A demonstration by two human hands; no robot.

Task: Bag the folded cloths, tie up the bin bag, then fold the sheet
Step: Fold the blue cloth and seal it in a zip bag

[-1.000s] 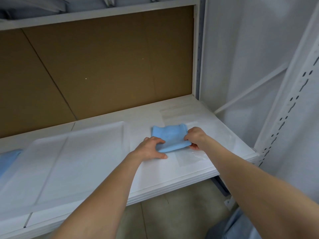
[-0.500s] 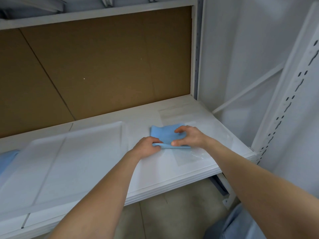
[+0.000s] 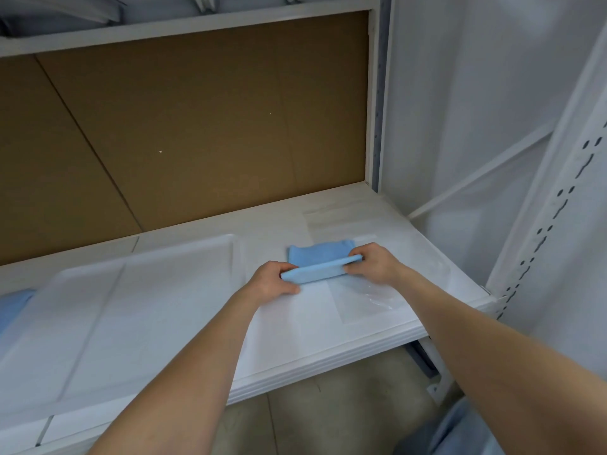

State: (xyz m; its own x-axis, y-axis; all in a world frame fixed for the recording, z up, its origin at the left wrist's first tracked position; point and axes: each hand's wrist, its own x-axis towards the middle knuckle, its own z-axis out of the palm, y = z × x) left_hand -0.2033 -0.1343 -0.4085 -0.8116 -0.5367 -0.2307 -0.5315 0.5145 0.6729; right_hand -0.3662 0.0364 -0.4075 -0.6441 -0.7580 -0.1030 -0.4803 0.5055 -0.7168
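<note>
A small light-blue folded cloth (image 3: 320, 261) lies on the white shelf (image 3: 282, 326), right of the middle. My left hand (image 3: 274, 281) pinches its near left end and my right hand (image 3: 374, 262) pinches its near right end. Between them the front edge is lifted into a thick fold. A clear plastic bag (image 3: 364, 298) lies flat on the shelf just under and in front of the cloth, below my right hand.
A white tray-like lid (image 3: 108, 310) covers the left half of the shelf. Another blue cloth (image 3: 13, 305) shows at the far left edge. Brown board backs the shelf; a perforated white upright (image 3: 542, 244) stands at the right. Floor lies below.
My right hand, flat on top of the cloth half a second ago, now pinches its right end. The cloth's near edge has been raised and doubled over between both hands.
</note>
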